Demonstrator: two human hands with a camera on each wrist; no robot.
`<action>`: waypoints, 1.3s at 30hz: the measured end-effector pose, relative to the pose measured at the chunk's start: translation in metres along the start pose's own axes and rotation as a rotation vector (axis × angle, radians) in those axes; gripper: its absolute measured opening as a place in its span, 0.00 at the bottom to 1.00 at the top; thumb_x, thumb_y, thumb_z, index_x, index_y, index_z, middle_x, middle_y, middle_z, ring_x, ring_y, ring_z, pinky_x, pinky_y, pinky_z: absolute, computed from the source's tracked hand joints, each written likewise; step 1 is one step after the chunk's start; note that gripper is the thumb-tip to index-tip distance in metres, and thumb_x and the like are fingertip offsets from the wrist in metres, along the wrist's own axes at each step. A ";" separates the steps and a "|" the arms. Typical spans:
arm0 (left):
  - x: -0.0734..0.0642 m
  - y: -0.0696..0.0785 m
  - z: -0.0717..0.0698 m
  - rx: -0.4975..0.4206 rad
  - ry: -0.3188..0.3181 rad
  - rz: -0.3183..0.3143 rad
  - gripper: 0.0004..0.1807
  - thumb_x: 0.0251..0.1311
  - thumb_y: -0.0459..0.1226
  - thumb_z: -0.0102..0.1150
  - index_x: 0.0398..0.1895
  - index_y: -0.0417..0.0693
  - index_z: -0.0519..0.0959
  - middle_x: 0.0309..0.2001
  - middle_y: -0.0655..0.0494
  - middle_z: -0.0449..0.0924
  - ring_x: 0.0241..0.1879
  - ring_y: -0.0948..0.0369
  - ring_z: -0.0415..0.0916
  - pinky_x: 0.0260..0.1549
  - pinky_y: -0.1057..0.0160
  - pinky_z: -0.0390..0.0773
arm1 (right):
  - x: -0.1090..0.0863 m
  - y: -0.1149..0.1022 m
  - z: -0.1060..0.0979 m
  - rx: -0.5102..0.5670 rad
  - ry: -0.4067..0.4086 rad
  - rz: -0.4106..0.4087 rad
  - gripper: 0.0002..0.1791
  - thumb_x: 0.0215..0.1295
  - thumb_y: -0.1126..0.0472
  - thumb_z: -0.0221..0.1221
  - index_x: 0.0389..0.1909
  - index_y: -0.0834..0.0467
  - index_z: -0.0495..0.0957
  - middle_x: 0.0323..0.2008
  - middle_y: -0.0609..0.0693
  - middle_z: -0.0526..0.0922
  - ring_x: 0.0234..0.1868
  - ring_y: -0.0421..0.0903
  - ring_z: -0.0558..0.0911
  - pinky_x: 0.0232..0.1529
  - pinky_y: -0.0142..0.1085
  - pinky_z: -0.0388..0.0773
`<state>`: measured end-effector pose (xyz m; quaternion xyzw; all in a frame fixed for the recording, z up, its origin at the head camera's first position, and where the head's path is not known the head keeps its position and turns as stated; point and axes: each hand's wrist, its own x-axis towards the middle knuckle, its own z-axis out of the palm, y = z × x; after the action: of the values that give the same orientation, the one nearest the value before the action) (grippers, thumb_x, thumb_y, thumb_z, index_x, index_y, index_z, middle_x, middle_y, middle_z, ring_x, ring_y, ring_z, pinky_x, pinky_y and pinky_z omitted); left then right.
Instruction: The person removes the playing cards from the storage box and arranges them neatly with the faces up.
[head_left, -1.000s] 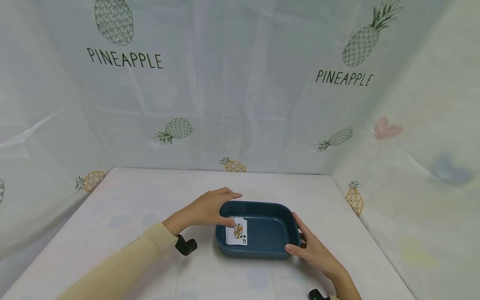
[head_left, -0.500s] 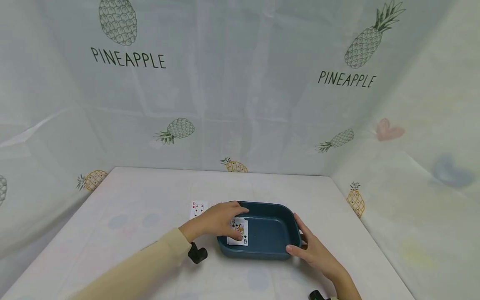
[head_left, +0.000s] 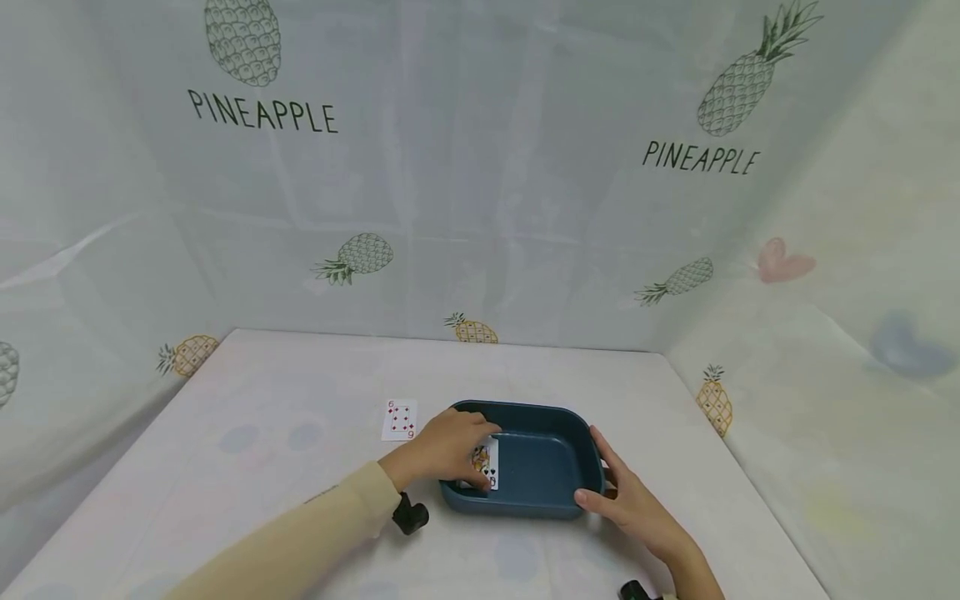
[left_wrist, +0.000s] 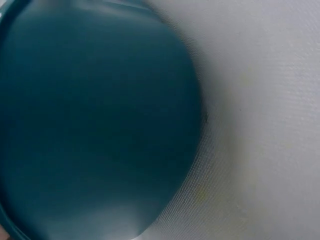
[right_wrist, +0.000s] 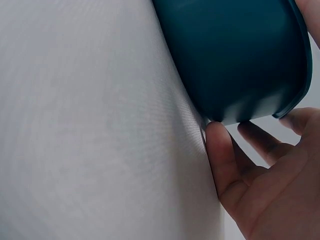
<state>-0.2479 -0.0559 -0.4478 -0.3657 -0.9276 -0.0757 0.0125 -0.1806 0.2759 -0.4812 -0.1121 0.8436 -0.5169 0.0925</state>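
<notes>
A dark blue tray (head_left: 536, 508) stands on the white table, and a small stack of playing cards (head_left: 492, 467) lies at its left end with a queen on top. My left hand (head_left: 446, 450) reaches over the tray's left rim and holds the stack, thumb at the near edge and fingers at the far edge. The hand hides much of the cards. My right hand (head_left: 630, 504) grips the tray's right end, thumb at the front corner and fingers along the side wall. In the right wrist view its fingertips touch the tray wall (right_wrist: 240, 60).
A six of diamonds (head_left: 400, 419) lies face up on the table (head_left: 315, 392), just left of the tray. Pineapple-printed sheets (head_left: 480, 208) enclose the back and sides.
My left hand has moved right and down into the tray, its fingers closing around the stack. The six of diamonds has come into view from behind it. My right hand stays on the tray.
</notes>
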 end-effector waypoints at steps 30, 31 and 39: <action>-0.001 0.006 -0.001 0.039 0.055 0.007 0.48 0.48 0.64 0.80 0.70 0.51 0.79 0.59 0.56 0.77 0.52 0.60 0.77 0.51 0.61 0.76 | -0.001 0.000 -0.001 0.005 -0.002 0.002 0.55 0.72 0.59 0.67 0.88 0.49 0.40 0.85 0.63 0.48 0.78 0.71 0.61 0.58 0.24 0.73; -0.001 0.006 0.000 0.028 0.059 0.005 0.48 0.48 0.64 0.80 0.70 0.51 0.79 0.59 0.56 0.77 0.53 0.60 0.77 0.51 0.60 0.76 | -0.001 0.000 -0.001 0.005 -0.002 0.002 0.55 0.72 0.59 0.67 0.88 0.49 0.40 0.85 0.63 0.48 0.78 0.70 0.62 0.58 0.24 0.73; 0.002 0.001 0.003 -0.070 0.082 -0.016 0.46 0.50 0.62 0.81 0.71 0.54 0.78 0.61 0.59 0.76 0.55 0.60 0.74 0.57 0.58 0.77 | -0.001 0.001 -0.001 0.003 -0.001 -0.003 0.55 0.72 0.58 0.67 0.88 0.47 0.40 0.84 0.63 0.49 0.78 0.70 0.62 0.59 0.25 0.73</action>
<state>-0.2483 -0.0532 -0.4503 -0.3551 -0.9260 -0.1228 0.0369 -0.1800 0.2773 -0.4815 -0.1134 0.8427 -0.5181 0.0922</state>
